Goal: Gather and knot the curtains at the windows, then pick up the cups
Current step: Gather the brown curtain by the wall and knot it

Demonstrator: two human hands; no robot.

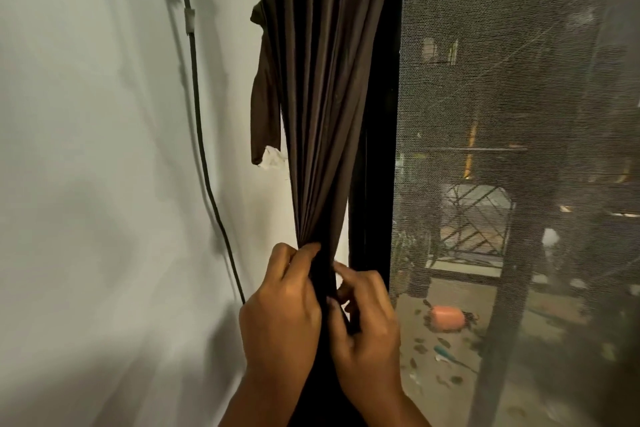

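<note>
One dark brown curtain point(322, 97) hangs against the black window frame point(375, 149), its folds bunched to a narrow neck low in the view. The left hand point(280, 308) curls around that neck, and the right hand point(367, 319) pinches the same bunch from the other side. One cable point(197, 107) runs down the pale wall point(86, 149). One mesh screen point(519, 114) covers the window, with one orange object point(446, 318) outside.

Ground point(540, 308) beyond mesh: orange object point(446, 318), scattered leaves point(420, 350).
</note>
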